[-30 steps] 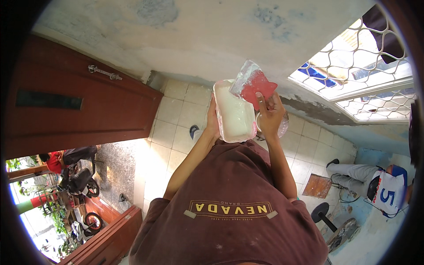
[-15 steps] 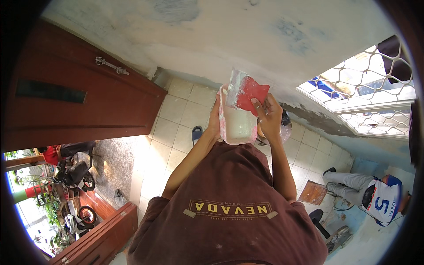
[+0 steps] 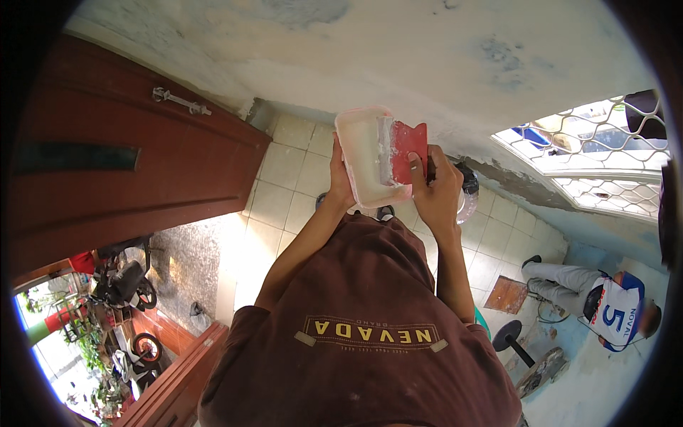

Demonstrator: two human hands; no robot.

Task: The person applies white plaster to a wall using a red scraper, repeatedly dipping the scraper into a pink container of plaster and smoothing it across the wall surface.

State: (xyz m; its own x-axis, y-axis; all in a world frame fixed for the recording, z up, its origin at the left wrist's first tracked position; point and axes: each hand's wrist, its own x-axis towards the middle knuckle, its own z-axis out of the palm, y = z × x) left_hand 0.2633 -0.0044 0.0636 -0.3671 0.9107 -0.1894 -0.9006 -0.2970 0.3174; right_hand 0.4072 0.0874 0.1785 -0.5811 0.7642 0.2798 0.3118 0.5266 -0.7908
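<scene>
My left hand [image 3: 341, 176] is wrapped round the left side of a pinkish-white rectangular plastic tub [image 3: 344, 144], held out in front of my chest. Pale, creamy filler [image 3: 367, 158] lies inside it. In my right hand [image 3: 438, 186] is a red plastic filler spreader [image 3: 410, 148], gripped by its right edge with the thumb on its face. The spreader's blade edge, smeared with white, is over the tub's right half. Whether the blade touches the filler or the tub wall I cannot tell.
A patchy, plastered wall [image 3: 398, 57] rises ahead, with a grilled window [image 3: 583, 146] at right. A brown door [image 3: 78, 171] stands at left. Another person [image 3: 615, 309] is at the far right near a stool [image 3: 507, 334]. Motorbikes [image 3: 124, 285] are outside on the left.
The tub has moved up and slightly left and is turned a little. The spreader has swung more upright, its blade now running along the tub's length. Both hands keep their hold.
</scene>
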